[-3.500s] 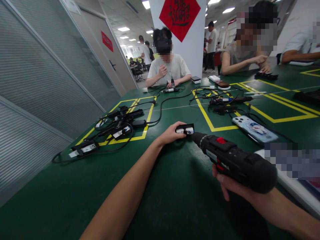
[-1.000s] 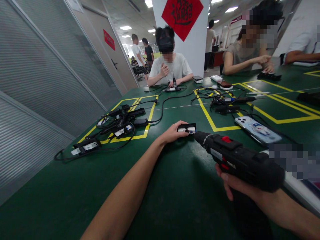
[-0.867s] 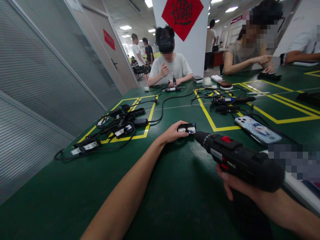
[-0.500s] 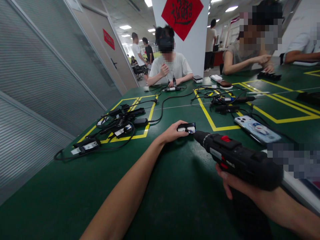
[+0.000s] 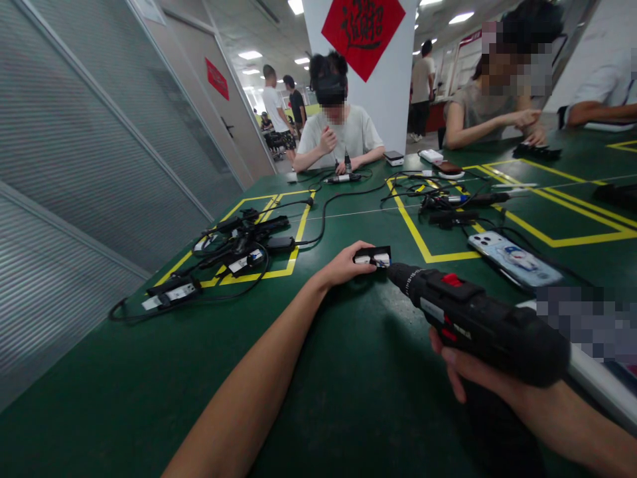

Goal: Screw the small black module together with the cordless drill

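Head view, seated at a green worktop point(image 5: 343, 405).

- Left hand point(image 5: 347, 264): arm stretched forward, grip pinched on a small black adapter block point(image 5: 374, 255) with a white label. The block lies flat on the worktop just inside the yellow tape line point(image 5: 421, 243).
- Right hand point(image 5: 462, 372): grip wrapped tight around the handle of a cordless screwdriver point(image 5: 478, 318); only the fingers under the body show. The tool lies nearly level, its nose at the block's right end. The bit tip is too small to tell whether it is seated.
- Step in hand, as I judge it: driving or loosening a screw in the block's end face.
- The next move calls for the bit in line with the screw, the left grip bracing the block against push and twist, and light trigger pressure.
- Nearby: a phone point(image 5: 512, 260) to the right, and a heap of black adapters and cables point(image 5: 233, 249) to the left. Other people work across the worktop.
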Tool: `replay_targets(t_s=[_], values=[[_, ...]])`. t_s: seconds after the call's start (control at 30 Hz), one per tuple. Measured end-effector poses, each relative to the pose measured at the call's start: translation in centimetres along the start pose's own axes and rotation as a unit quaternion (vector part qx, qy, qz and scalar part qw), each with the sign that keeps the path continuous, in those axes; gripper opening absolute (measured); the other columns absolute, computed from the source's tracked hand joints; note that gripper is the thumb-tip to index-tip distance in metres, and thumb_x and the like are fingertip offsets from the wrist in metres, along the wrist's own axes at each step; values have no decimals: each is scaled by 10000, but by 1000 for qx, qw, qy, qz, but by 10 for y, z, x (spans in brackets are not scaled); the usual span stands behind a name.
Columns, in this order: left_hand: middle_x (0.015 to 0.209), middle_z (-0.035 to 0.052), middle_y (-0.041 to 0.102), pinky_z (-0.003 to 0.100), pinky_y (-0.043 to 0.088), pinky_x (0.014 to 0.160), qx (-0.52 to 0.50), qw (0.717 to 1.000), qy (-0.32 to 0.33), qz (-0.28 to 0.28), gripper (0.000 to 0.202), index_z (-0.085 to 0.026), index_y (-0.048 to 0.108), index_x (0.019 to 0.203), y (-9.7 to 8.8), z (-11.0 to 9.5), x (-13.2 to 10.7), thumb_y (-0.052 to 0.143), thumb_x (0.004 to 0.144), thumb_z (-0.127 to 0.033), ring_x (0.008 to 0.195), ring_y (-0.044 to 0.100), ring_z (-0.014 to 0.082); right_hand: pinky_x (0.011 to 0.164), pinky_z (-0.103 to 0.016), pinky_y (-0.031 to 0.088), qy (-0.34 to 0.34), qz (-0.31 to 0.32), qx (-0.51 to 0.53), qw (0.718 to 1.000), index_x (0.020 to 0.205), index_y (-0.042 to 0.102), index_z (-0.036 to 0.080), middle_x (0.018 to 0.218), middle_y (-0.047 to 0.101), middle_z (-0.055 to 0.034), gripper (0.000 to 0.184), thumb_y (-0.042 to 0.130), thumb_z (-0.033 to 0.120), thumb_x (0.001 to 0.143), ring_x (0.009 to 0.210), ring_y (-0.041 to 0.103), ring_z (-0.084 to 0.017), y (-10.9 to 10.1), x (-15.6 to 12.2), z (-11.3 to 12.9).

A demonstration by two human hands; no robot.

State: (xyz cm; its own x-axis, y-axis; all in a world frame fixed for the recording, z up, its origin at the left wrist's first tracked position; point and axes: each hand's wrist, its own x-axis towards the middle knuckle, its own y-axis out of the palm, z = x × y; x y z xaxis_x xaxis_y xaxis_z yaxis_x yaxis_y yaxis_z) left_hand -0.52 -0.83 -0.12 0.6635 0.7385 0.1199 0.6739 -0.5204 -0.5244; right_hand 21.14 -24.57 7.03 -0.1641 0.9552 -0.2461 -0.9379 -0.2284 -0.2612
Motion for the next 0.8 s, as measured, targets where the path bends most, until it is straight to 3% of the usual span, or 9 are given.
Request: replay_targets(t_s=[0.37,0.53,0.67,0.8], values=[[1057,45,599,307,438,843,-14,1000,-2,5,540,-182,526,1176,-1,0,0,697,703,-378,924,554,170,662,-341,524,-28,-8,-12,999,929,581,261,602,600,32,205,513,448,882,630,605,-186,0,0,2],[1029,34,600,282,436,793,-4,1000,-10,1,548,-186,536,1174,-3,-1,0,703,693,-390,878,547,156,747,-377,493,4,-1,22,1000,686,602,245,775,658,-36,363,535,576,821,800,628,-241,0,0,-1],[1030,38,606,284,444,798,-11,1000,-12,3,543,-182,536,1174,-3,1,1,702,692,-368,886,558,160,697,-352,484,-9,1,36,999,886,612,260,735,626,0,269,546,519,845,696,607,-204,0,0,-3],[1081,53,610,305,446,856,-11,1000,-9,0,535,-174,537,1176,-2,1,1,699,695,-343,941,569,178,682,-322,483,-13,7,47,999,907,588,252,682,594,31,215,549,458,862,674,592,-176,1,1,-1]])
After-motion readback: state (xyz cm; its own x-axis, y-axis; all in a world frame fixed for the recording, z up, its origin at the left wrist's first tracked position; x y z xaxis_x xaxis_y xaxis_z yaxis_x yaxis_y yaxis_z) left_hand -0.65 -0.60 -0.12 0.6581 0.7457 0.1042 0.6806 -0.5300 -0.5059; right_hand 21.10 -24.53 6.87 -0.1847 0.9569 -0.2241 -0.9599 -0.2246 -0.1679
